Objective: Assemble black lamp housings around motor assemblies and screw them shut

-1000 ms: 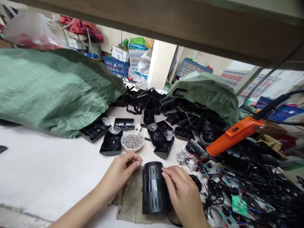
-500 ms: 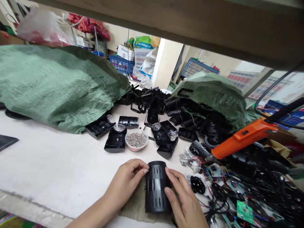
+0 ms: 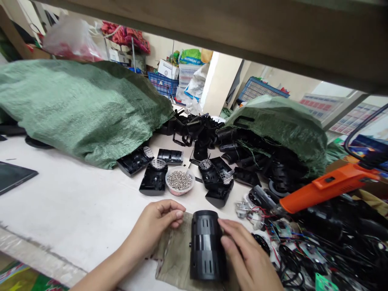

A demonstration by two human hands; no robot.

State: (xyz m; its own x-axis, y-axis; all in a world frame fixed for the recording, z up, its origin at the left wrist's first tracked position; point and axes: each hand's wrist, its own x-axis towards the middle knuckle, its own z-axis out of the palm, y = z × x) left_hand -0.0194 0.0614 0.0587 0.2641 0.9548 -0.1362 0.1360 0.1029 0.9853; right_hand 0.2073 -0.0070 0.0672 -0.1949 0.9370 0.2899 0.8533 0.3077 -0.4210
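A person's hands are working at a cluttered tabletop (image 3: 60,202). A black slotted cylindrical housing (image 3: 207,245) is standing upright on a worn khaki cloth (image 3: 171,258) near the tabletop's front edge. The right hand (image 3: 248,256) is cupping the housing's side, with its fingers (image 3: 232,236) pressing against the plastic. The left hand (image 3: 154,228) is hovering just beside the housing without touching it, its fingertips (image 3: 179,214) pinched together; whether they are holding anything too small to see, the view cannot tell.

Directly ahead, a small round bowl of silver screws (image 3: 179,180) is sitting between open black plastic casings with perforated metal discs (image 3: 154,180), while more casings are lying nearby (image 3: 216,180). Behind them, a heap of black plastic parts (image 3: 194,131) is spreading out from under two green woven sacks (image 3: 81,113) (image 3: 281,129).

To the right, an orange power tool (image 3: 329,188) is lying above a tangle of black wires (image 3: 291,258) and small circuit boards (image 3: 283,228). A dark tablet (image 3: 15,176) is lying at the tabletop's left side. Overhead, a wooden shelf beam (image 3: 212,40) is crossing the view, with blue plastic crates (image 3: 163,84) stacked among boxes beyond.
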